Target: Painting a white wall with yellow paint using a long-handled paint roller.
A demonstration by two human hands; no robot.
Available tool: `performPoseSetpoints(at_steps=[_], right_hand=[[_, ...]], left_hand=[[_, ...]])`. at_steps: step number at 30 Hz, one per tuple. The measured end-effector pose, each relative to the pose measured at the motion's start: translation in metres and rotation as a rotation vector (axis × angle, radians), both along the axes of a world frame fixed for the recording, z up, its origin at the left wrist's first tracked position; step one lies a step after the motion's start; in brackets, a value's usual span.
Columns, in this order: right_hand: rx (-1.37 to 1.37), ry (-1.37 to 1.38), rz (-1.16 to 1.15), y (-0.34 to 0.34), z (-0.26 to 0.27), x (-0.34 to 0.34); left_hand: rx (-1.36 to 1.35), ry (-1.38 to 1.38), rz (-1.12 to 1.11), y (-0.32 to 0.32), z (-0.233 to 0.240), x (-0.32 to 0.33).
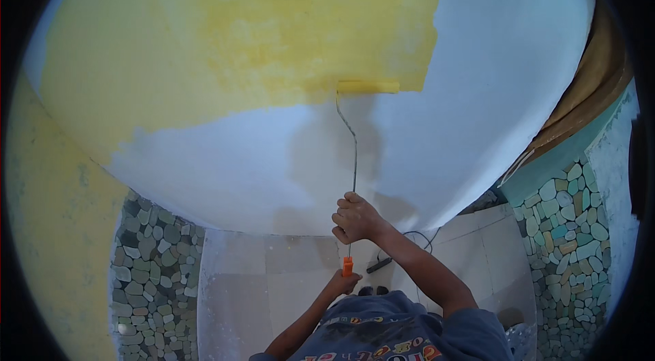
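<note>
A paint roller spans from my hands up to the wall. Its yellow-coated sleeve [368,86] lies at the lower edge of a yellow painted area [286,28], beside the bare white wall [245,166]. My right hand [356,217] is closed around the thin bent metal rod [355,161], partway along it. Lower down, my left hand [345,281] grips the orange handle [348,266]. My shadow falls on the white part of the wall under the sleeve.
On the tiled floor [235,279] near my feet lies a dark bar-shaped object [379,265] with a black cable. Pebble-stone strips [153,248] flank the tiles on both sides. Brown cloth-like material [588,79] hangs at the right. A yellow side wall [56,207] stands at the left.
</note>
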State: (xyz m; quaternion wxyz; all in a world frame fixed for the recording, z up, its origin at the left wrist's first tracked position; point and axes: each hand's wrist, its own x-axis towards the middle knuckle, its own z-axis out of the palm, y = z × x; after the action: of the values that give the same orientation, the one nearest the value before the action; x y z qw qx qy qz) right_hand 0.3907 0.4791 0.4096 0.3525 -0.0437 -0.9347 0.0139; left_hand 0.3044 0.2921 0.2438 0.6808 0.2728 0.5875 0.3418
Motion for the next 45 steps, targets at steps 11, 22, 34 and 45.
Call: performPoseSetpoints(at_steps=[11,22,34,45], right_hand=[[0.080,0.152,0.031,0.023,0.021,-0.014],[0.122,0.130,-0.081,0.025,-0.003,-0.020],[0.157,0.162,-0.112,0.035,-0.004,-0.007],[0.202,0.052,-0.111,0.039,-0.035,0.036]], left_hand=[[0.144,0.192,0.061,0.027,-0.011,-0.015],[0.212,0.415,0.138,0.029,-0.030,-0.018],[0.281,0.497,0.126,0.048,-0.016,-0.017],[0.269,0.291,0.060,0.061,-0.056,0.045]])
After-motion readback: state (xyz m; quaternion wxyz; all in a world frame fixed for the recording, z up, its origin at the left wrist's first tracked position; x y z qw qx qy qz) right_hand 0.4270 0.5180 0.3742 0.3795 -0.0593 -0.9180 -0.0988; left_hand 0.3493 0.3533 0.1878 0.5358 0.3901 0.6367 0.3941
